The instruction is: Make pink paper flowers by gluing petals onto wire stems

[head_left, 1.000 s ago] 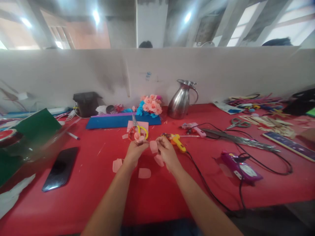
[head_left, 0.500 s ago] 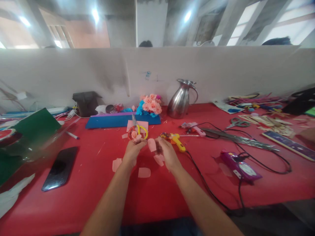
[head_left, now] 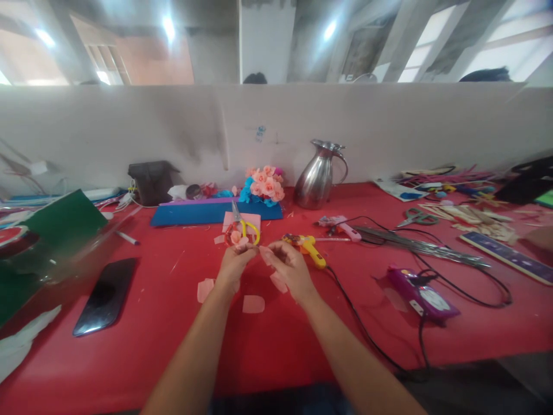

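My left hand (head_left: pixel 235 266) is closed, thumb and fingers pinched around the lower part of a small pink paper rose (head_left: pixel 237 237). My right hand (head_left: pixel 290 266) pinches a single pink petal (head_left: pixel 268 256) right beside the left fingertips; its fingers partly cover the petal. Behind the rose lie scissors (head_left: pixel 250 226) with yellow and red handles, resting on a pink paper piece (head_left: pixel 230 218). Loose pink petals lie on the red tabletop: one petal (head_left: pixel 253 304) below the hands, another petal (head_left: pixel 205 290) at the left, and a further petal (head_left: pixel 279 282) beneath my right hand.
A yellow glue gun (head_left: pixel 311 252) lies just right of my hands, its cord running to a purple power strip (head_left: pixel 425 297). Behind stand a pink flower bunch (head_left: pixel 266 183) and a steel jug (head_left: pixel 317 176). A phone (head_left: pixel 106 297) lies left; grey-handled scissors (head_left: pixel 418 217) lie right.
My right fingers have moved over the petal, which has tilted and shows less of its face. The left hand and the rose have hardly moved.
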`<state>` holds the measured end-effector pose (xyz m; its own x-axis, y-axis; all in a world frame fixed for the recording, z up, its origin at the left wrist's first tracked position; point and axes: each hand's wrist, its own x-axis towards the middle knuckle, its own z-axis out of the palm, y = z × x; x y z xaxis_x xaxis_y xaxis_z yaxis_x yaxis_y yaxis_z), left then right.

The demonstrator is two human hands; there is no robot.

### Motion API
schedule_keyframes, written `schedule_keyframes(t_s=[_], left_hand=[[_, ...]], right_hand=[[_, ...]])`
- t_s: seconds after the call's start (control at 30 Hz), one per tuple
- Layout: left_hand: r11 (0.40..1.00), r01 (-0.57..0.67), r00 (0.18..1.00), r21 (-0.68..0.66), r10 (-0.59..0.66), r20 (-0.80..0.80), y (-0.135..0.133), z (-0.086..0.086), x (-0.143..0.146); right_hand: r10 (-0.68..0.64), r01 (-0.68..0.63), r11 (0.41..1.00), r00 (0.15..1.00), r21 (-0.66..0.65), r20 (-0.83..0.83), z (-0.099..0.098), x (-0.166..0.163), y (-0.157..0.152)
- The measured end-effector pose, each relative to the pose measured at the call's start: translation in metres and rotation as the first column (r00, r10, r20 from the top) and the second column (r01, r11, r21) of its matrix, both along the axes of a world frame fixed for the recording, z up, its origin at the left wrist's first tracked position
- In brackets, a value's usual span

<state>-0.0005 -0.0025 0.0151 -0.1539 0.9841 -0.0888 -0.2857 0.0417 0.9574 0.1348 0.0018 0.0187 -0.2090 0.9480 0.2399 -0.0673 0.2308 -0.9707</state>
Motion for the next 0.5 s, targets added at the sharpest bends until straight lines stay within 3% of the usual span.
schedule_keyframes(t_s=[0.5], left_hand=[[1.000, 0.005, 1.000, 0.016, -0.005, -0.030, -0.0012, -0.0014, 0.0002]], right_hand=[[-0.086, 0.078, 0.986, 0.995, -0.147, -0.054, -0.0040, 0.0022, 0.0031]])
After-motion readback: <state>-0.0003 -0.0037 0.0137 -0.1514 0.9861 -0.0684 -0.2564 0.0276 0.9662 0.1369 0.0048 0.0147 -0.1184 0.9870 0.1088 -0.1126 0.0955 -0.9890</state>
